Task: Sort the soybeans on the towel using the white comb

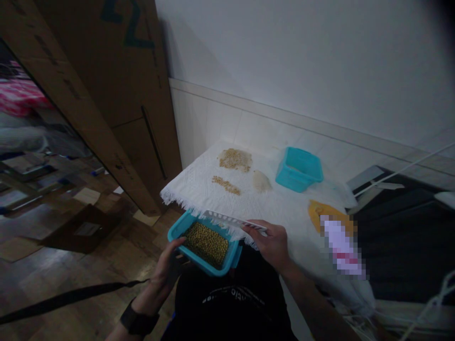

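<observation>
On my feed the left hand (170,265) is clenched on the near left side of a teal tub (232,258), thumb over its rim. It holds the tub off the floor, just below the table's front edge. The tub is filled nearly level with tan beans (208,244).

The right hand (273,244) grips one end of a white toothed strip (231,220), fingers curled round it. The strip lies along the tub's far rim, right where the fringe of the white cloth (284,208) hangs over the table edge. Tub, strip and fringe crowd together there, and I cannot tell whether the strip touches the rim.

Further in on the cloth sit a wide bean heap (235,159), a thin bean row (226,184) nearer me, and a pale grain mound (262,181) to their right, all well apart from the hands. A second teal tub (284,177) stands near the back, close to the tiled wall (220,123). An orange patch (322,210) and a blurred-out object (343,251) lie on the right of the cloth, near the right forearm.

A tall cardboard panel (117,94) leans just beside the table's left corner, closing that side. Below the left hand the wooden floor (88,265) is open, crossed only by a black strap (64,298). A dark surface (401,246) bounds the right.
</observation>
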The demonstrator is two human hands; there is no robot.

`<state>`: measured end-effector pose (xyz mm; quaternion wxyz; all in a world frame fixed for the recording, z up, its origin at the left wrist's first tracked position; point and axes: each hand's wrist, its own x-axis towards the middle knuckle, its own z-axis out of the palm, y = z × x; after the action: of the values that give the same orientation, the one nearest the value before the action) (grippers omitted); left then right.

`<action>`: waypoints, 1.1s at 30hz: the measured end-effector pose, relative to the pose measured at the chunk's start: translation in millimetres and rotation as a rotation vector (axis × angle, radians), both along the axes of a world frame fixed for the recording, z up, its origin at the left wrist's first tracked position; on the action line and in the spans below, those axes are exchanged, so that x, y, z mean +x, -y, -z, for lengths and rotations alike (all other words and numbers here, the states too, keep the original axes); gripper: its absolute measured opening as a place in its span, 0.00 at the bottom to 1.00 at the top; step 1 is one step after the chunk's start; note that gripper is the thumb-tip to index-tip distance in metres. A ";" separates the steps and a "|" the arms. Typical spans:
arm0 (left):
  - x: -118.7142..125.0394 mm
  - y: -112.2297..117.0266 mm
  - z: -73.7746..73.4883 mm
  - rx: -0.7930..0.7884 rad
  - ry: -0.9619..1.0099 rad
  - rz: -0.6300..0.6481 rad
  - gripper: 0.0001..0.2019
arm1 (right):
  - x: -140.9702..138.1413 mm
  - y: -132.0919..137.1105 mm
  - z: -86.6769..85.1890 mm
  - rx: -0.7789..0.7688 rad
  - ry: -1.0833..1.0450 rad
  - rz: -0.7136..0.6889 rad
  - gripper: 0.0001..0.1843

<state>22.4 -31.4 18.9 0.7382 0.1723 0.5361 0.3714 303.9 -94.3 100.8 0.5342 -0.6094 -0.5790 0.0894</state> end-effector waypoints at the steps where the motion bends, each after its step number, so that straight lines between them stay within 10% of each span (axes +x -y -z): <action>1: 0.0 0.1 -1.0 -0.003 0.001 0.003 0.24 | 2.3 -0.4 -1.4 -0.007 -0.005 0.022 0.09; 9: -0.4 -1.1 -5.7 -0.016 0.033 0.027 0.27 | 63.3 -25.2 3.4 0.013 -0.033 0.478 0.28; 33: -0.2 -1.1 4.5 -0.011 0.006 -0.008 0.25 | 64.7 -13.5 19.9 -0.027 -0.019 0.452 0.32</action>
<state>22.2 -30.3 14.4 0.7392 0.1651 0.5368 0.3718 368.6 -80.8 81.0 0.5379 -0.7299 -0.4214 -0.0190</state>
